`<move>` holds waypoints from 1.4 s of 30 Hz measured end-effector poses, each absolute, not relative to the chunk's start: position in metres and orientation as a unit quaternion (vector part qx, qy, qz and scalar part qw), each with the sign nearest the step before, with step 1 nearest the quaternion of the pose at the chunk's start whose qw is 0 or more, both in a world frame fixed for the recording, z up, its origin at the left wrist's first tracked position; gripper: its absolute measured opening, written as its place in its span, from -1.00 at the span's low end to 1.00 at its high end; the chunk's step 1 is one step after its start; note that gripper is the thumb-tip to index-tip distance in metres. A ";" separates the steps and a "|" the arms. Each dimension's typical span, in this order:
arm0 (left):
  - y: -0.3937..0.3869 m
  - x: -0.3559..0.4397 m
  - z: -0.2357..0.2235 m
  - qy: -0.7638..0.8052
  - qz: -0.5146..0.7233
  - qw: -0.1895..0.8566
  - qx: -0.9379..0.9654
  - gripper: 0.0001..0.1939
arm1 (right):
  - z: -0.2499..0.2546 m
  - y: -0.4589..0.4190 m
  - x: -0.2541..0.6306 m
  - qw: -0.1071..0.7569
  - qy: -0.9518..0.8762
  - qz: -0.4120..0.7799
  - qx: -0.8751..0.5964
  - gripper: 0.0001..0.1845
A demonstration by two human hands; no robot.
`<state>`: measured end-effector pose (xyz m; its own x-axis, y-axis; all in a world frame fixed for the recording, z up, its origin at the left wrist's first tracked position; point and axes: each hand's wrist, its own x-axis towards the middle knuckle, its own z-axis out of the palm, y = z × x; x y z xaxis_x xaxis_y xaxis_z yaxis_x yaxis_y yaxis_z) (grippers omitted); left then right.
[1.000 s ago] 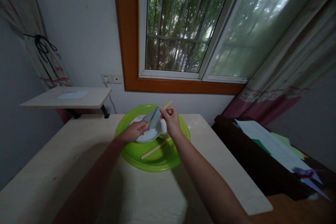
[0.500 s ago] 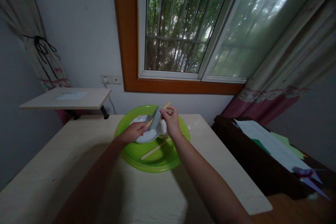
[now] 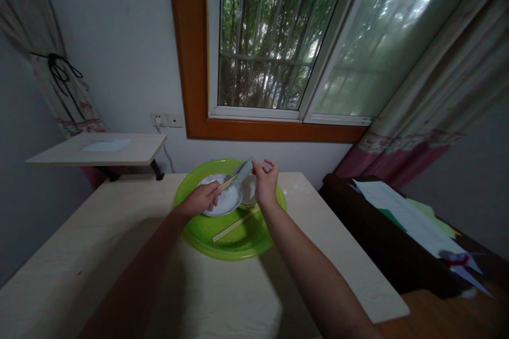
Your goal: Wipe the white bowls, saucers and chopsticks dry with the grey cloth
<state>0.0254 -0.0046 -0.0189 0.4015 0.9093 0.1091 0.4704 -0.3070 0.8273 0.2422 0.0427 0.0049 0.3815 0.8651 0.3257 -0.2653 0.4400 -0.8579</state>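
Pale wooden chopsticks [image 3: 228, 184] are gripped near one end by my left hand [image 3: 202, 199], which is closed. A grey-green cloth [image 3: 243, 171] is wrapped around their other part, and my right hand [image 3: 265, 179] pinches it between thumb and fingers. Both hands hover over a large green basin [image 3: 238, 251]. Beneath them in the basin lie a white plate [image 3: 225, 205] and a white bowl [image 3: 249, 190], the bowl partly hidden by my right hand. More chopsticks [image 3: 235, 224] lie across the basin's front part.
The basin stands on a light wooden table [image 3: 222, 296]. A small raised shelf [image 3: 99, 149] with a paper sheet is at the left. To the right, papers [image 3: 401, 217] lie on a dark brown surface. A window [image 3: 270, 53] and a wall socket [image 3: 167, 120] are behind.
My right hand has moved right along the chopsticks with the cloth, away from my left hand. The cloth is stretched out more, and more of the bowl shows.
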 end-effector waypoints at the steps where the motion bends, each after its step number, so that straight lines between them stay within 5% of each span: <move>1: -0.004 0.025 -0.020 0.459 0.296 0.366 0.754 -0.68 | 0.005 0.043 0.244 0.755 -0.397 0.372 -0.366 -0.44; 13: -0.011 0.026 -0.007 0.455 0.332 0.340 0.753 -0.50 | 0.000 0.045 0.239 0.724 -0.434 0.409 -0.346 -0.45; 27: -0.007 0.026 -0.015 0.501 0.287 0.174 0.798 -0.56 | -0.013 0.044 0.224 0.619 -0.473 0.529 -0.337 -0.32; 36: -0.016 0.028 -0.007 0.524 0.239 0.104 0.811 -0.57 | -0.004 0.052 0.239 0.739 -0.385 0.429 -0.348 -0.39; 42: -0.015 0.027 -0.009 0.535 0.242 0.076 0.806 -0.56 | 0.000 0.048 0.234 0.713 -0.385 0.493 -0.316 -0.38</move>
